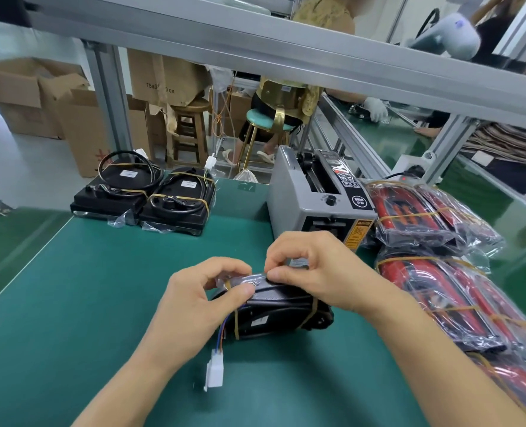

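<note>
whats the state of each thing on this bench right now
black unit: rubber-banded, resting on green mat
clear film: pinched by left hand and right hand
white connector: unplugged, lying loose
tape dispenser: upright, untouched
rear black units: banded, cables coiled
red units: bagged, banded

Both bare forearms reach in from the near side and converge. The left hand (pixel 203 300) is curled, thumb and fingers pinching the left end of the black unit (pixel 283 315). The right hand (pixel 317 272) arches over it, thumb and forefinger pinched on its top.

Both hands (pixel 252 288) pinch the black unit's (pixel 274 312) wrap.
</note>
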A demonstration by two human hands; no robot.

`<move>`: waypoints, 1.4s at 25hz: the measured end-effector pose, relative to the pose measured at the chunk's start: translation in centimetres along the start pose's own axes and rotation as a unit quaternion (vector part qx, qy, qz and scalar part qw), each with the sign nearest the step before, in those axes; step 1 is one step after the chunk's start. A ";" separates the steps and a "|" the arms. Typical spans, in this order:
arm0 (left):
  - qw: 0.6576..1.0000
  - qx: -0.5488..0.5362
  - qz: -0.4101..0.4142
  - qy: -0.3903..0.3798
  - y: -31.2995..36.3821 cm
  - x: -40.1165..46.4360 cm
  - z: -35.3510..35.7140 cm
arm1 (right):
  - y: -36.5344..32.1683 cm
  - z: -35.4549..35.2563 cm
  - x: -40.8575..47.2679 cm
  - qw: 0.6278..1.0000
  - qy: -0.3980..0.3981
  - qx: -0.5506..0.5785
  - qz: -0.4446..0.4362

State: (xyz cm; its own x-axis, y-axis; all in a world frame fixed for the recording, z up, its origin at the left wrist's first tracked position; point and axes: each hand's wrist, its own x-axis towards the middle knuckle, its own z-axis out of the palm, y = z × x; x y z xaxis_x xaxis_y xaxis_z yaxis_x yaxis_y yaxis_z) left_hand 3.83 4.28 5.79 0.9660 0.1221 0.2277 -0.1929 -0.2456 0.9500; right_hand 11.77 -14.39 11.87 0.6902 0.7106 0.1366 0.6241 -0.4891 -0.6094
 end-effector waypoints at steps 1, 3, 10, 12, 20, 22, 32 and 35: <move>1.000 0.003 0.003 -0.004 0.0 0.0 0.0 | 0.0 0.1 0.1 1.000 -0.005 -0.020 -0.019; 1.000 0.004 0.002 -0.007 0.0 0.2 0.0 | -0.3 0.4 0.2 0.996 -0.012 -0.054 -0.064; 0.999 -0.031 -0.005 -0.028 -0.1 0.2 -0.3 | -0.6 3.3 1.0 0.987 0.116 -0.107 0.011; 0.996 -0.084 -0.025 -0.011 -0.4 0.5 0.0 | -0.6 3.4 1.4 0.988 0.087 -0.108 0.063; 0.995 0.022 0.041 -0.086 -0.9 -0.7 0.4 | -0.9 2.7 1.9 0.985 0.083 -0.067 0.135; 0.997 0.029 0.032 -0.070 -1.1 -0.4 0.3 | 0.0 2.4 0.2 0.958 0.135 -0.228 0.107; 0.999 -0.006 0.002 -0.048 -1.7 0.0 0.5 | 7.0 0.2 0.3 0.748 0.387 0.357 0.405; 0.999 0.002 0.009 -0.035 -1.9 -0.1 0.6 | 7.4 0.2 0.8 0.734 0.414 0.347 0.412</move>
State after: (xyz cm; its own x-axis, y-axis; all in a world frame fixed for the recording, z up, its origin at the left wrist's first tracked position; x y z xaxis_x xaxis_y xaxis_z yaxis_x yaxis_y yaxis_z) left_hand 4.20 4.12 3.82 0.9719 0.0508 0.2300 -0.2104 -0.2517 0.9447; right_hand 16.87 -17.32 7.29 0.8935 -0.3738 -0.2487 -0.2683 -0.0003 -0.9633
